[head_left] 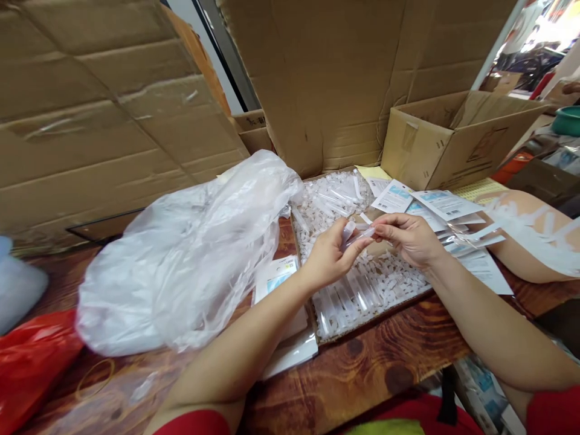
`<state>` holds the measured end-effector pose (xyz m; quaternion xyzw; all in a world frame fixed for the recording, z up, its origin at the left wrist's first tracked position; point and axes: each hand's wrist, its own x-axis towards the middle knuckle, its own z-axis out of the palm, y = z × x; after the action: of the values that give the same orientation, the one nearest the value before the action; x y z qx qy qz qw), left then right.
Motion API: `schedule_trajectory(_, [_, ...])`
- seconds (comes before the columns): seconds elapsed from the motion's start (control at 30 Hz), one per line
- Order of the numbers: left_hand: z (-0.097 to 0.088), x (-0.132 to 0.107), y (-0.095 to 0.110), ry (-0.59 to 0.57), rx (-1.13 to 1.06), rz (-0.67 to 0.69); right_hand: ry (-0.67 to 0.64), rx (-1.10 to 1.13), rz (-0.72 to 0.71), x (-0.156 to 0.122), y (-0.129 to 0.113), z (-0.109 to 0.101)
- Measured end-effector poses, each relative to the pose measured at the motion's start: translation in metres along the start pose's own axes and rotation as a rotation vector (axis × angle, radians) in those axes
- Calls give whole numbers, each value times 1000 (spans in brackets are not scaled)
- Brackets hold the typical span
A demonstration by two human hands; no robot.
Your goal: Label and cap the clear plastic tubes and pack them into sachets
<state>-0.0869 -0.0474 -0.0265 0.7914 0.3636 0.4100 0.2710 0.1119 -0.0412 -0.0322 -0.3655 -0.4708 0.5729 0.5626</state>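
Note:
Over a shallow cardboard tray, my left hand is closed around one or more clear plastic tubes. My right hand pinches the same piece at its right end, fingertips close to the left hand's. What exactly sits between the right fingertips is too small to make out. Many small white plastic pieces fill the tray below, and several clear tubes lie side by side at its front. More tubes rest at the back of the tray.
A crumpled clear plastic bag lies left of the tray, with a red bag beyond. Printed cards are piled on the right, near white strips. An open cardboard box stands behind; tall cardboard sheets back the wooden table.

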Motion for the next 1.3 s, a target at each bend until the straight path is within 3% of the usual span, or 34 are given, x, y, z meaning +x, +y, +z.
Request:
schedule_trajectory(0.2, [1, -3, 2, 107, 30, 47, -10, 103, 86, -4, 2, 7])
schedule_trajectory(0.4, [4, -6, -4, 143, 115, 47, -12, 136, 218, -4, 5, 12])
schedule_trajectory(0.53, [6, -6, -6, 162, 152, 56, -41, 117, 234, -4, 4, 11])
schedule_trajectory(0.7, [6, 3, -4, 160, 114, -90, -139, -278, 102, 2, 8, 1])
schedule_trajectory(0.83, [-5, 11, -2, 273, 9, -184, -129, -938, -210, 8, 17, -5])
schedule_trajectory(0.97, [-19, 16, -4, 330, -198, -221, -348, -1521, -174, 13, 25, -5])
schedule_trajectory(1.07, [-27, 18, -6, 338, -261, -232, -414, -1679, -116, 15, 28, -3])
schedule_trajectory(1.3, [-38, 19, -10, 277, -140, -291, -413, -1732, -107, 15, 28, -3])
